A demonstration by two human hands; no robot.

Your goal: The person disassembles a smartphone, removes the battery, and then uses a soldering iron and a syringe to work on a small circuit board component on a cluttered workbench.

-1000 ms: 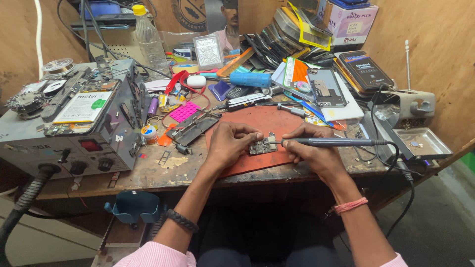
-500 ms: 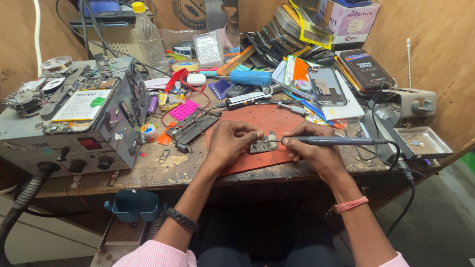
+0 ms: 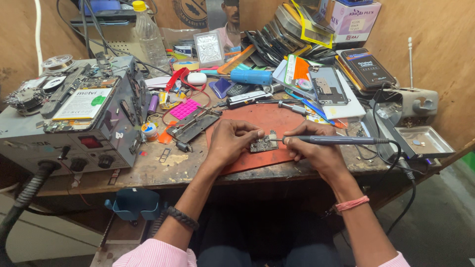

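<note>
I am working at a cluttered wooden surface (image 3: 148, 170), over a red mat (image 3: 267, 118). My right hand (image 3: 316, 151) is gripping a corded soldering iron (image 3: 336, 140), fingers closed round it. My left hand (image 3: 230, 141) is pinching a small circuit board (image 3: 263, 144) lying on the mat, the iron's tip touching it.

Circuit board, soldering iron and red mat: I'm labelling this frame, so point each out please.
circuit board (image 3: 263, 144), head view, on the board's middle.
soldering iron (image 3: 336, 140), head view, on its dark handle.
red mat (image 3: 267, 118), head view, on its bare upper part.
</note>
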